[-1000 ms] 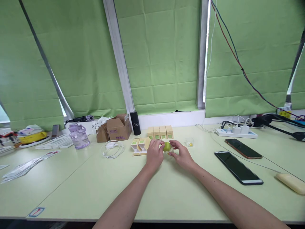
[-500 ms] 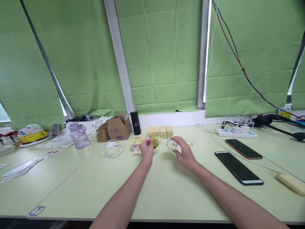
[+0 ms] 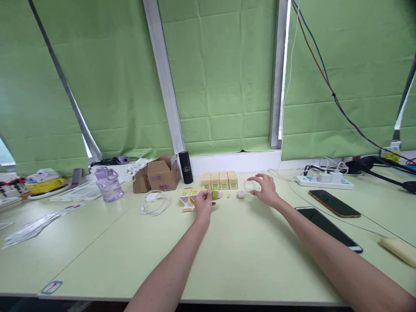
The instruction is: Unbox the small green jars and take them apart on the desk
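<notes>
My left hand is closed in a pinch on a small green item with a pale pinkish end, beside the open cartons. Farther right, my right hand has thumb and fingers around a small clear plastic container, just above the table. Between the hands a short whitish cylinder and a tiny yellow piece lie on the table. A small red bit shows by my left fingers. Open small cartons with green labels are partly hidden behind my left hand.
Several closed small cartons stand in a row behind. To the left are a white cable, a cardboard box, a black cylinder and a purple bottle. Phones and a power strip lie right.
My right hand has moved right and slightly up with the clear container, uncovering the whitish cylinder and the yellow piece. My left hand stays nearly in place, holding the green item.
</notes>
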### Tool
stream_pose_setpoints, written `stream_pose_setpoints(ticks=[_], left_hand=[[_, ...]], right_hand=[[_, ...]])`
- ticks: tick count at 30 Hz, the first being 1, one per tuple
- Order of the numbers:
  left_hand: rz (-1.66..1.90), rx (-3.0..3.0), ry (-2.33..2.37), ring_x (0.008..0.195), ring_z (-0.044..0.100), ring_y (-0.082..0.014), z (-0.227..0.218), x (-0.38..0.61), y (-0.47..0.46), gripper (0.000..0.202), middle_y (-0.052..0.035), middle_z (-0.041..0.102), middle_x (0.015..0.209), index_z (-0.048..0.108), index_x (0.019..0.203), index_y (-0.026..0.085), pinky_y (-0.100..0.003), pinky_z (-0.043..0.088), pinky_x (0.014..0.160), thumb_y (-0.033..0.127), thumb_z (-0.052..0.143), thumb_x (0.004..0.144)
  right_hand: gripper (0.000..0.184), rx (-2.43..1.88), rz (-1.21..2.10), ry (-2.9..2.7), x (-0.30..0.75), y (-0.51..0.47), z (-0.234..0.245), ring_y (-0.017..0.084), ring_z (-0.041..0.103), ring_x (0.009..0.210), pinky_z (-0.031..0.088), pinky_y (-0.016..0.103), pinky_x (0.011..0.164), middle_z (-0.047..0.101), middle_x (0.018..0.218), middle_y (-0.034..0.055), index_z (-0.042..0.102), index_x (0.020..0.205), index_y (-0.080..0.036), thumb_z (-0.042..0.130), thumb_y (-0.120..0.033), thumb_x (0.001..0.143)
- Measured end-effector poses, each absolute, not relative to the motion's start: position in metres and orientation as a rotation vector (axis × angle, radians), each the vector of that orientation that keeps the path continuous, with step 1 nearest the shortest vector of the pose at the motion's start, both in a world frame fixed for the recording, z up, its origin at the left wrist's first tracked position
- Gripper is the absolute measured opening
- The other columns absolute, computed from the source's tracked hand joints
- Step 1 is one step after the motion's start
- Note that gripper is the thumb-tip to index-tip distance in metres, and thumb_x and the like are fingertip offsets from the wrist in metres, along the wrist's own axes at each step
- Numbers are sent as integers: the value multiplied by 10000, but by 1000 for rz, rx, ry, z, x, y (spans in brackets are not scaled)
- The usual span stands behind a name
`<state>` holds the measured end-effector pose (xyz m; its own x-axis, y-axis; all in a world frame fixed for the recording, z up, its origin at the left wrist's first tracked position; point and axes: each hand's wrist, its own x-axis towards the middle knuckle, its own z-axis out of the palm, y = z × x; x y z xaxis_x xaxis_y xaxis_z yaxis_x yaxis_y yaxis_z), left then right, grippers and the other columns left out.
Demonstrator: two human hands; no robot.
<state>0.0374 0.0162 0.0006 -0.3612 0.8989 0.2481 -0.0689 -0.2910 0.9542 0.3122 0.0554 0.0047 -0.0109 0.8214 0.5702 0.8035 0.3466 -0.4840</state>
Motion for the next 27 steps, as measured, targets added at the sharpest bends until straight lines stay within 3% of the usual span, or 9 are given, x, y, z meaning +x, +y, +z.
stream_pose_setpoints(ticks=[6, 13, 20, 27], left_hand=[[1726, 1120, 1232, 760, 668, -161, 0, 38, 17, 356, -74, 702, 852, 661, 831, 150, -257, 581, 588, 479, 786, 779], [1725, 1122, 1241, 758, 669, -165, 1, 38, 17, 369, -71, 699, 846, 656, 830, 149, -261, 581, 581, 484, 797, 768], [1721, 1139, 1237, 782, 673, -170, 0, 38, 16, 365, -83, 708, 881, 667, 838, 147, -265, 585, 590, 485, 787, 774], [1724, 1123, 1222, 762, 669, -166, -1, 38, 17, 353, -77, 703, 855, 667, 828, 148, -256, 578, 578, 469, 798, 759]], right_hand=[[460, -1670, 17, -1885, 322, 73, -13, 393, 349, 1371, 294, 575, 1091, 497, 1403, 87, 722, 1184, -404, 775, -283, 744], [479, -1729, 81, -1935, 328, 77, -21, 393, 422, 1337, 315, 582, 1080, 578, 1378, 95, 701, 1247, -409, 723, -297, 782], [507, -1697, 168, -2013, 329, 81, -20, 301, 593, 1216, 447, 408, 979, 652, 1324, 99, 667, 1318, -328, 637, -228, 822], [509, -1640, 191, -2054, 332, 82, -18, 273, 626, 1178, 454, 368, 965, 681, 1298, 70, 663, 1315, -315, 648, -224, 815]])
